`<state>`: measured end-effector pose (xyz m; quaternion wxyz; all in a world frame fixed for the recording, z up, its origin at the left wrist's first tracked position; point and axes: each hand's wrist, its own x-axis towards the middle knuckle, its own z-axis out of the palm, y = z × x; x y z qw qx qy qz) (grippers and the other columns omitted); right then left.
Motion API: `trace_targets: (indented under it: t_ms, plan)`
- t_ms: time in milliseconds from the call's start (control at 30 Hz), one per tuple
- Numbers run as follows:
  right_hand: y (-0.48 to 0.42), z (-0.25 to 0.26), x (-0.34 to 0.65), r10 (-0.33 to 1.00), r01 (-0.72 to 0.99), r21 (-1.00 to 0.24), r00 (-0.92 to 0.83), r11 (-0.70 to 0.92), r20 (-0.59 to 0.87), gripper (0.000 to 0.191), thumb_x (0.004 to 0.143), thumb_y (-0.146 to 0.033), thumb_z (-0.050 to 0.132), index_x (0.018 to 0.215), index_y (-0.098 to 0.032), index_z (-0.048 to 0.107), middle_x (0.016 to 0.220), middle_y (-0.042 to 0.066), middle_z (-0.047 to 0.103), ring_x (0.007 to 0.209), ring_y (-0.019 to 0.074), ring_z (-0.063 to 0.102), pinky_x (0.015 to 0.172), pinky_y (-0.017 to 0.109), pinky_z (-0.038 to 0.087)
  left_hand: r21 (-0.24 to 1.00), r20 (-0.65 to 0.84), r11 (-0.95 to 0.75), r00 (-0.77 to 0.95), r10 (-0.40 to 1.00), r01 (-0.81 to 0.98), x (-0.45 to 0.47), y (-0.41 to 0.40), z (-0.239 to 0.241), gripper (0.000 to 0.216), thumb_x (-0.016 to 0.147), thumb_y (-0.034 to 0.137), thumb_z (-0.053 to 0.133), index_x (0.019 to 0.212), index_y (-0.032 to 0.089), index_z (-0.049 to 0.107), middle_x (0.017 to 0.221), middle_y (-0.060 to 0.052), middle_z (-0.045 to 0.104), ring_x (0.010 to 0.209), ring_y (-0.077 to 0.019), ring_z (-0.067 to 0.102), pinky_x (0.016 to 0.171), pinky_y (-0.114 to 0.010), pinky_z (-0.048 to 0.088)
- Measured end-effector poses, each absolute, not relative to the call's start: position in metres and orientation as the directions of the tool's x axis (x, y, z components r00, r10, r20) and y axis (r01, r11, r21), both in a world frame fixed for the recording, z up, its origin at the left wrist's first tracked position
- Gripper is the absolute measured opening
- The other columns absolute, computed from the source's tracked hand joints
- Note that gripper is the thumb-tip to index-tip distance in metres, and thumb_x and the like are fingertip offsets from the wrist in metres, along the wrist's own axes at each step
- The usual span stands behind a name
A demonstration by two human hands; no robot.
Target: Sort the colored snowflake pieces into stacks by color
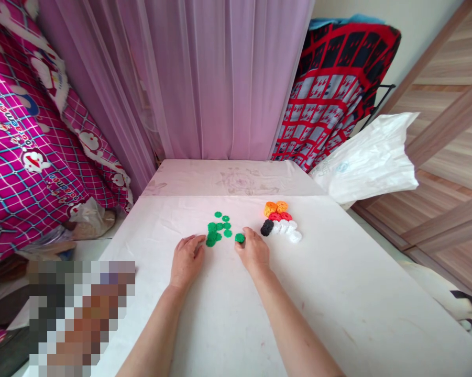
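Right hand [254,251] | holds green disc [239,237] | round, flat face upward, near level

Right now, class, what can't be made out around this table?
All in the head view:
How many green discs the right hand holds: the top one covers any below.
Left hand: palm hidden by its back.
White bag: any contents hidden by its sides.
Pixelated patch: whatever it covers.

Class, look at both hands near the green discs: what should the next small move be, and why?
Probably the left hand should pick up a round, plastic-looking green disc close beside it and bring it toward the held green piece: the left hand looks empty and lies beside the spread-out discs, while the right hand pinches green.
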<state>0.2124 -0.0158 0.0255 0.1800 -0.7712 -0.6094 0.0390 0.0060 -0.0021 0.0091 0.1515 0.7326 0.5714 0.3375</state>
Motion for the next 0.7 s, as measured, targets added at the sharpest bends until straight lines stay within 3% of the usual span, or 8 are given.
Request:
trace_targets:
  t_ms: [267, 433, 533, 700]
  plan:
    - [-0.004, 0.020, 0.214, 0.926, 0.900, -0.370, 0.319, -0.229, 0.202, 0.034, 0.083, -0.026, 0.059, 0.115, -0.015, 0.060, 0.101, 0.011, 0.066, 0.095, 0.0229, 0.061, 0.082, 0.029, 0.044, 0.603, 0.317, -0.307, 0.132, 0.939, 0.737, 0.006, -0.002, 0.010, 0.032, 0.084, 0.025, 0.049, 0.109, 0.023, 0.070, 0.109, -0.005, 0.073, 0.111, -0.0234, 0.061, 0.101, -0.042, 0.047]
    - [-0.014, 0.012, 0.215, 0.883, 0.898, -0.437, 0.239, -0.043, 0.404, 0.034, 0.080, -0.026, 0.062, 0.112, -0.017, 0.063, 0.115, 0.013, 0.060, 0.109, 0.0241, 0.055, 0.095, 0.034, 0.041, 0.606, 0.324, -0.301, 0.117, 0.939, 0.736, 0.006, -0.002, 0.010, 0.032, 0.084, 0.025, 0.049, 0.108, 0.024, 0.070, 0.108, -0.005, 0.073, 0.111, -0.0235, 0.061, 0.101, -0.042, 0.048]
    - [-0.015, 0.018, 0.210, 0.877, 0.931, -0.361, 0.133, 0.049, 0.462, 0.030, 0.081, -0.031, 0.063, 0.109, -0.021, 0.066, 0.136, 0.014, 0.051, 0.128, 0.0295, 0.042, 0.104, 0.043, 0.033, 0.606, 0.330, -0.306, 0.117, 0.937, 0.734, 0.007, -0.002, 0.011, 0.032, 0.084, 0.025, 0.049, 0.109, 0.024, 0.070, 0.108, -0.005, 0.073, 0.109, -0.0232, 0.062, 0.100, -0.041, 0.048]
    - [-0.003, 0.034, 0.200, 0.927, 0.969, -0.240, 0.042, 0.052, 0.372, 0.029, 0.079, -0.041, 0.068, 0.098, -0.019, 0.071, 0.151, 0.017, 0.038, 0.143, 0.0358, 0.019, 0.110, 0.055, 0.020, 0.606, 0.327, -0.307, 0.122, 0.937, 0.734, 0.007, -0.002, 0.011, 0.032, 0.085, 0.025, 0.049, 0.108, 0.024, 0.070, 0.108, -0.006, 0.073, 0.109, -0.0234, 0.062, 0.099, -0.042, 0.049]
